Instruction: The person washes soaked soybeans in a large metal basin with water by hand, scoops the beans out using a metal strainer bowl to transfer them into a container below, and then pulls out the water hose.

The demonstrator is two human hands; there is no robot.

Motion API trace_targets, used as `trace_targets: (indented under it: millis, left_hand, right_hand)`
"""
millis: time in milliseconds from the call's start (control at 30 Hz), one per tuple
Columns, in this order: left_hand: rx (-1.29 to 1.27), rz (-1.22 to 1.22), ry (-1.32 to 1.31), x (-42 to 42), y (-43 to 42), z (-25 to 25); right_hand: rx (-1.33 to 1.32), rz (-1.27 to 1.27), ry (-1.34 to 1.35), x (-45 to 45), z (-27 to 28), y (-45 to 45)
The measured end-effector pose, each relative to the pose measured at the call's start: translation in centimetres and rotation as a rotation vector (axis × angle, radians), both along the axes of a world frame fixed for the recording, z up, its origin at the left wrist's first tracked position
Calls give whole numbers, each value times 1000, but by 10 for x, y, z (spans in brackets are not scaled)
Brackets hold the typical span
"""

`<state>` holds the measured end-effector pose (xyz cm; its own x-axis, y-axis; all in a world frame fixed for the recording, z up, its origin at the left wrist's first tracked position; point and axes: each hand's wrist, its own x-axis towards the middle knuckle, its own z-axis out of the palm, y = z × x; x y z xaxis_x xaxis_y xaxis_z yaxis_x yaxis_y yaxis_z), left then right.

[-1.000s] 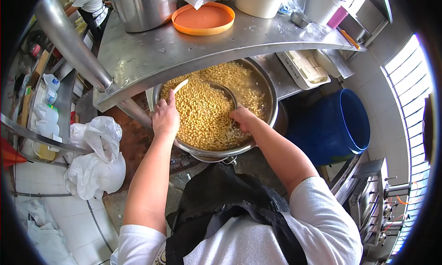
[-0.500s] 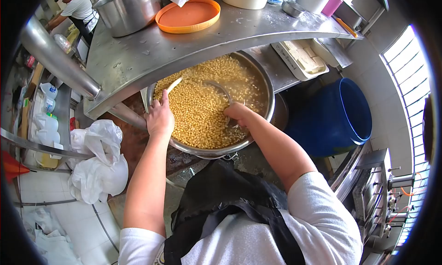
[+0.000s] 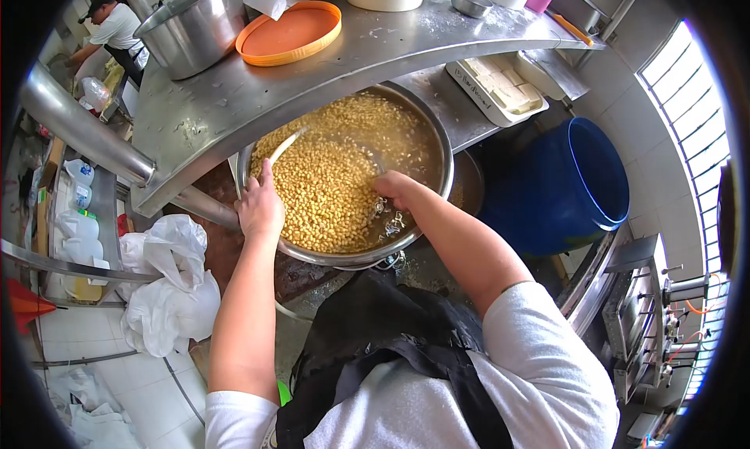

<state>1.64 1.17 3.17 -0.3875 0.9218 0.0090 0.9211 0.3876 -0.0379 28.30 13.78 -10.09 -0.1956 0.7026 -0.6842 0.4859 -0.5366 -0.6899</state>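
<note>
A wide steel basin holds many yellow soybean-like beans in cloudy water. At its left rim, my left hand is closed around a pale hose, whose end points over the beans. My right hand reaches into the right part of the basin, fingers curled at the water surface. A curved edge shows faintly beside those fingers, but most of what they grip is under water. Ripples and splashes surround that hand.
A steel shelf overhangs the basin's far side, bearing a steel pot and an orange lid. Right of the basin are a tray of white blocks and a blue barrel. White bags lie left. Another person works far left.
My right hand has shifted slightly left, and the curved rim beside it has sunk mostly out of sight. More of the hose shows above my left hand. The whole view has shifted a little.
</note>
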Motion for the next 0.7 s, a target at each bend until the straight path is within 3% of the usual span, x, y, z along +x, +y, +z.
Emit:
trace_targets:
  millis: [33,133,400,467,500,567,700]
  left_hand:
    - [-1,1,1,1,0,1]
    - [-16,6,-1,1,0,1]
    - [13,0,8,-3,3,-6]
    - [24,-9,15,-1,3,-6]
    - [38,-9,21,0,2,-6]
    - [52,-8,32,-1,3,-5]
    - [80,-21,45,-5,4,-15]
  right_hand:
    - [-34,32,-7,-2,-8,3]
    - [-4,142,-155,-6,62,-27]
    - [216,184,-225,-6,46,-20]
    - [492,370,-311,-8,30,-12]
    - [489,365,-307,-6,34,-16]
    - [420,78,-21,-1,46,-29]
    - [440,-35,138,-5,38,-31]
